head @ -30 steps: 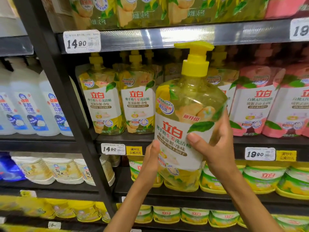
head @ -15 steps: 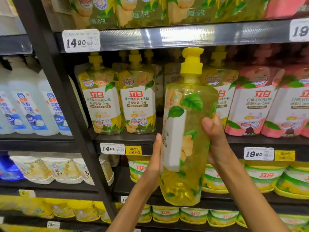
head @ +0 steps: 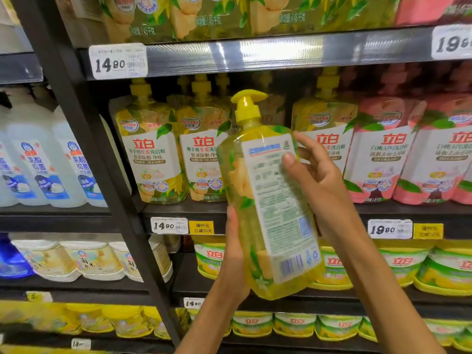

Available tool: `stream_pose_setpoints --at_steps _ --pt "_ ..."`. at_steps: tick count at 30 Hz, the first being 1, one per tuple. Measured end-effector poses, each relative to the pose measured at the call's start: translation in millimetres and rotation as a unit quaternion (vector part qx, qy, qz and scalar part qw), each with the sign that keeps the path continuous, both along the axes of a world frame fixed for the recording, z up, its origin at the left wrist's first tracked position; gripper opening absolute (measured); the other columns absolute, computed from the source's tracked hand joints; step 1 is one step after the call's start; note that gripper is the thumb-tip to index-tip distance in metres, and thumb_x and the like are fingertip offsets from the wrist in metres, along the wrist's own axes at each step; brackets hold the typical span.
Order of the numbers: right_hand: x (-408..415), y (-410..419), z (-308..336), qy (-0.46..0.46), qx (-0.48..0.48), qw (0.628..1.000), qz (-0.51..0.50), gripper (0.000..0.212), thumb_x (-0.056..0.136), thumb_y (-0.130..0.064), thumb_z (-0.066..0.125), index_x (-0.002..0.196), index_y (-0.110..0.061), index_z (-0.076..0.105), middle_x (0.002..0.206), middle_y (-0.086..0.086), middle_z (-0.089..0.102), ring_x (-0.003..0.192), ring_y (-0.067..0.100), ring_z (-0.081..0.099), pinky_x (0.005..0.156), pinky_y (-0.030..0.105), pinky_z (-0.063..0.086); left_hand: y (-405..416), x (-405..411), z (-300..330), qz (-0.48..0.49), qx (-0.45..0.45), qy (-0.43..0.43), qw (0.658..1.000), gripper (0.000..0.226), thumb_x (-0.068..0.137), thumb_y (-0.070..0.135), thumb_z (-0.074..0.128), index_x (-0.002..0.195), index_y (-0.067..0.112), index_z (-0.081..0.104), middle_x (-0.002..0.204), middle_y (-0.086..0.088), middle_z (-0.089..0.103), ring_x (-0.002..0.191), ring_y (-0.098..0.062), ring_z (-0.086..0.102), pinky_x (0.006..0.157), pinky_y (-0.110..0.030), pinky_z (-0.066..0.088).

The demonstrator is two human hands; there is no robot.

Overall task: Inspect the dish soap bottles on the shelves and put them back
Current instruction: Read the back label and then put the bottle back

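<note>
Both hands hold the yellow dish soap bottle [head: 265, 205] in front of the shelf [head: 255, 213]: left hand [head: 233, 254] cups its lower side, right hand [head: 319, 175] with thumb curled on the back label [head: 278, 200]. Steady the base while reading.

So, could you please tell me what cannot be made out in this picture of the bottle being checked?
- Head view: the fine print on the bottle's back label is too small and blurred.
- The bottle's front label faces away.
- The left hand's fingers are hidden behind the bottle.
- The right price tag is cut off by the edge.
</note>
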State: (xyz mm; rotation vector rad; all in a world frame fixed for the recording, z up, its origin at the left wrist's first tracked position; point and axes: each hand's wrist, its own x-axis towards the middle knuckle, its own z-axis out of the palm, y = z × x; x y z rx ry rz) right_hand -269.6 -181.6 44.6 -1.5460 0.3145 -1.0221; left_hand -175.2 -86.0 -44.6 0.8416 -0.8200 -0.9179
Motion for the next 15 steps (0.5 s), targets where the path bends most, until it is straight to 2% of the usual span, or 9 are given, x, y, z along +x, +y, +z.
stream_pose_setpoints --at_steps 2,5,7,10,13,15 --pt "2.8 -2.9 2.1 0.017 0.022 0.999 0.022 0.073 0.070 -0.057 0.073 0.135 -0.035 0.047 0.129 -0.009 0.061 0.109 0.010 0.066 0.081 0.028 0.057 2.5 -2.4 2.4 -0.037 0.009 0.055 0.998 0.065 0.085 0.073 0.037 0.133 0.033 0.055 0.138 0.004 0.056 0.129 -0.016 0.050 0.102 -0.034 0.047" --pt "6.3 -3.3 -3.4 0.034 0.037 0.996 0.071 0.063 0.075 -0.053 0.066 0.132 -0.038 0.045 0.125 -0.003 0.067 0.108 0.014 0.068 0.091 0.039 0.054 7.5 1.0 3.6 -0.047 0.023 0.081 0.995 0.060 0.090 0.067 0.025 0.126 0.036 0.061 0.132 0.008 0.060 0.122 -0.012 0.056 0.093 -0.029 0.051" --pt "5.0 -0.9 -6.5 0.011 0.036 0.997 0.065 0.054 0.081 -0.048 0.063 0.132 -0.037 0.047 0.122 -0.002 0.069 0.108 0.016 0.068 0.091 0.039 0.054 7.6 6.0 4.2 -0.029 0.036 0.070 0.996 0.061 0.089 0.067 0.024 0.126 0.035 0.061 0.133 0.006 0.060 0.123 -0.014 0.055 0.092 -0.029 0.051" --pt "0.6 3.8 -9.4 -0.026 0.049 0.998 0.041 0.065 0.084 -0.043 0.065 0.142 -0.031 0.040 0.130 0.002 0.064 0.116 0.020 0.064 0.098 0.047 0.051 9.2 9.2 9.6 -0.006 0.042 0.027 0.999 0.058 0.088 0.065 0.022 0.118 0.040 0.066 0.124 0.012 0.065 0.117 -0.006 0.059 0.088 -0.021 0.052" --pt "-2.6 12.4 -8.3 -0.030 -0.027 0.999 -0.024 0.074 0.085 -0.045 0.067 0.148 -0.033 0.030 0.150 -0.003 0.045 0.136 0.018 0.046 0.107 0.049 0.044 12.7 13.0 6.7 0.044 0.052 -0.015 0.998 0.060 0.085 0.071 0.027 0.121 0.041 0.062 0.127 0.009 0.064 0.122 -0.010 0.057 0.101 -0.029 0.047" --pt "-2.5 16.9 -4.9 -0.044 -0.063 0.996 -0.045 0.074 0.086 -0.042 0.063 0.149 -0.035 0.026 0.155 -0.008 0.034 0.140 0.012 0.038 0.109 0.045 0.043 12.9 9.3 8.1 0.047 0.047 -0.071 0.995 0.056 0.077 0.079 0.040 0.115 0.045 0.063 0.122 0.015 0.066 0.117 -0.006 0.060 0.093 -0.023 0.052"
